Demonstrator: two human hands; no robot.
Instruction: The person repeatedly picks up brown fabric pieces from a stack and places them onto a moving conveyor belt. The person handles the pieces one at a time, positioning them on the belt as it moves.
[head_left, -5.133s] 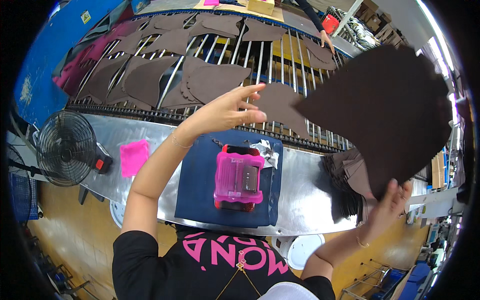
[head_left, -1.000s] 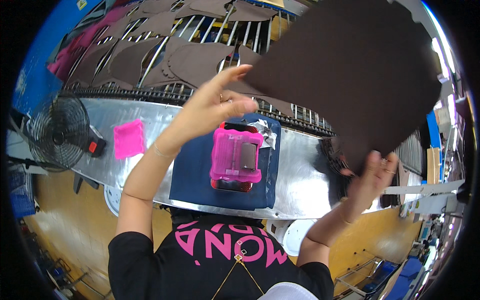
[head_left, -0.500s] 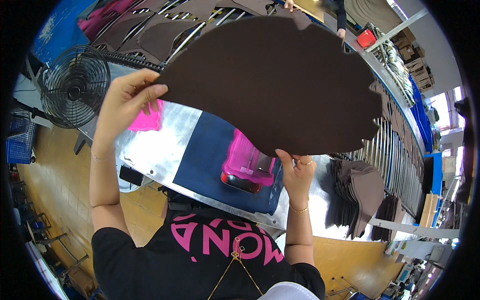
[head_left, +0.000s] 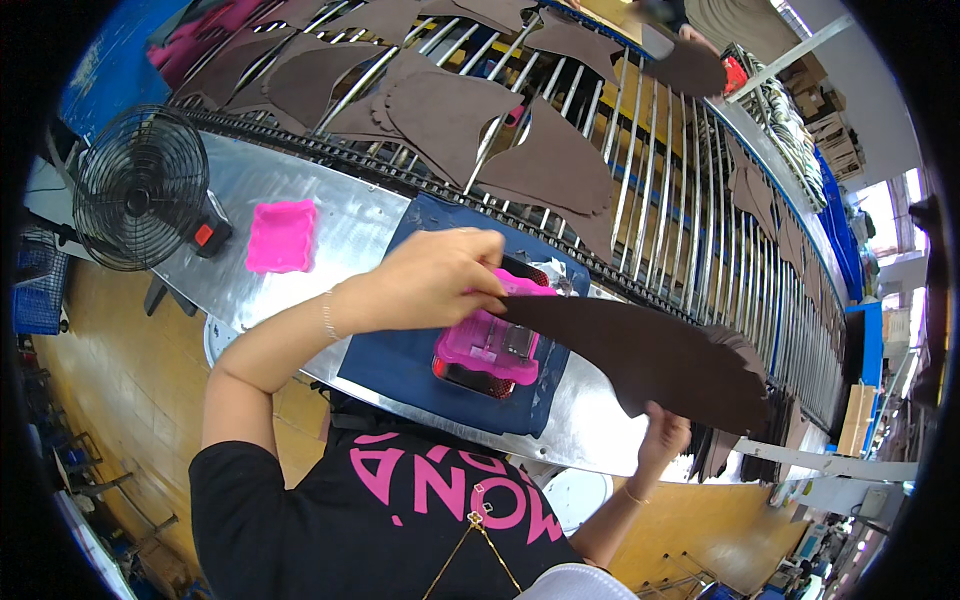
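Observation:
A dark brown flat cut sheet (head_left: 630, 350), pointed at one end and notched along the other, hangs between my two hands. My left hand (head_left: 450, 275) pinches its pointed end above a pink wavy-edged tray (head_left: 515, 370). Along the near edge of the sheet, my right hand (head_left: 663, 438) grips it, with the thumb showing. Directly below the sheet's notched end, a stack of similar brown pieces (head_left: 712, 452) is mostly covered by it. The tray, holding small items, rests on a red-and-black object (head_left: 465, 381) over a dark blue cloth (head_left: 390, 365).
A conveyor of metal rods (head_left: 640, 190) runs beyond the metal table (head_left: 335, 195) and carries several brown pieces (head_left: 440, 110). A second pink tray (head_left: 282, 237) lies on the left, near a black fan (head_left: 140, 200). Across the conveyor, another person's hand (head_left: 697, 40) is beside a brown piece.
Both hands have lowered the brown sheet and swung it right, over the stack. My left hand crossed from the left side to above the middle tray, uncovering the conveyor.

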